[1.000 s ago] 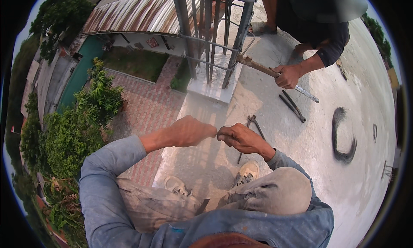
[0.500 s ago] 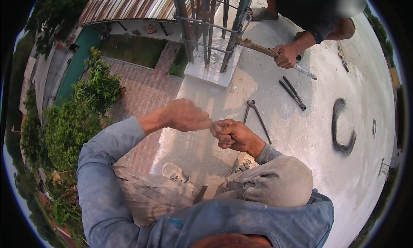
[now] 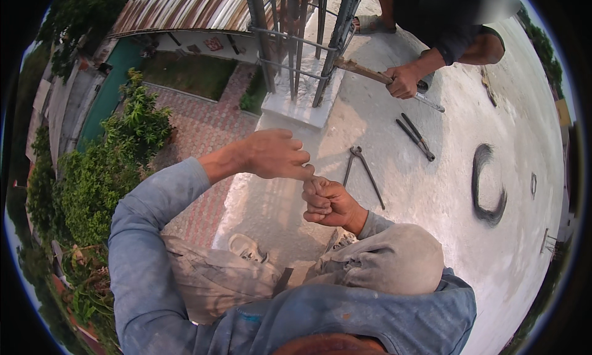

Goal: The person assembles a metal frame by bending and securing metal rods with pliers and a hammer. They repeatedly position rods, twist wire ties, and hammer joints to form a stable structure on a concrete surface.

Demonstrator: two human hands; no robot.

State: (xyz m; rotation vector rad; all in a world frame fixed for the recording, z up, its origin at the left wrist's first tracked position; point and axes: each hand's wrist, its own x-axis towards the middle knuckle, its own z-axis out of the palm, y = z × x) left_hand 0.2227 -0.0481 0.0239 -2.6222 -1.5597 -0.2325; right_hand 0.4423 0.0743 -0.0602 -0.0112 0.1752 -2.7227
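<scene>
My left hand [image 3: 277,155] is bent over in front of my knees, its thumb and fingertips pinched together against my right hand. Below and to the right of it, my right hand [image 3: 331,203] is closed with the fingers curled. Whatever lies between the two sets of fingertips is too small or hidden to make out. Just right of my hands, a pair of pincers [image 3: 369,173] lies on the concrete with its handles apart. Farther right rests a second tool with long dark handles [image 3: 415,137].
A rebar column cage [image 3: 295,53] rises from a pale concrete base [image 3: 302,111]. Beside it, a co-worker's hand [image 3: 404,82] grips a wooden piece and a metal bar. A curved black wire bundle [image 3: 484,188] lies right. At left, the slab edge drops to red paving [image 3: 191,118].
My left hand has shifted slightly right, its fingers bending down toward my right hand. My right hand has turned a little and lowered slightly. The co-worker's hand moved slightly left.
</scene>
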